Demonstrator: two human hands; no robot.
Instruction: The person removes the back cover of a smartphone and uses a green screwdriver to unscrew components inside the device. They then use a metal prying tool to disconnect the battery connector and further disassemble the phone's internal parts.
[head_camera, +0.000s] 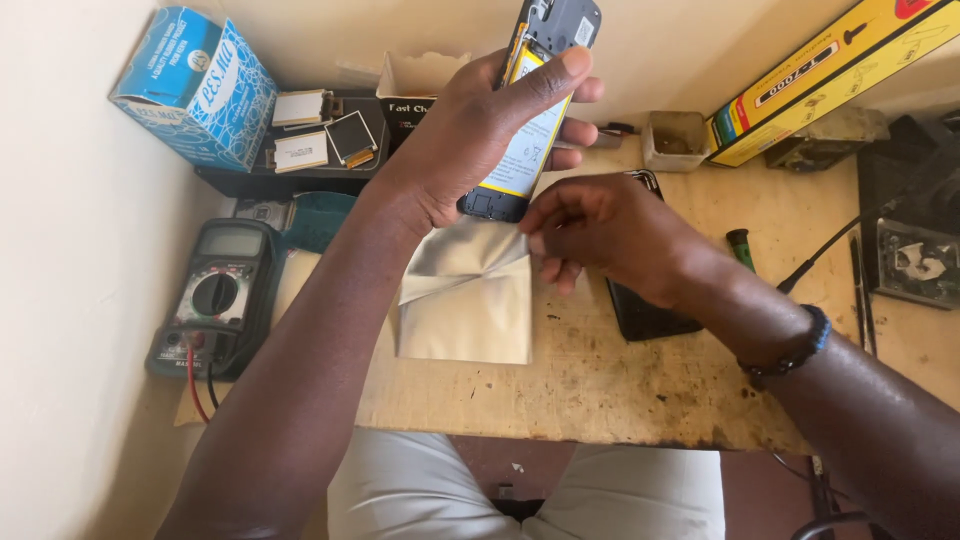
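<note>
Silver pouch (470, 300) under opened phone (535, 110)

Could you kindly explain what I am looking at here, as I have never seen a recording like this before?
This is one picture from a camera worn on a person's head, looking down at their own bare hands over a wooden workbench. The left hand holds up an opened phone, its back off and a battery showing. The right hand pinches the corner of a silvery foil pouch lying on the bench. To the left sits a multimeter with red and black leads; behind it, a blue box and a tray of small parts. A dark flat panel lies under the right wrist.
</note>
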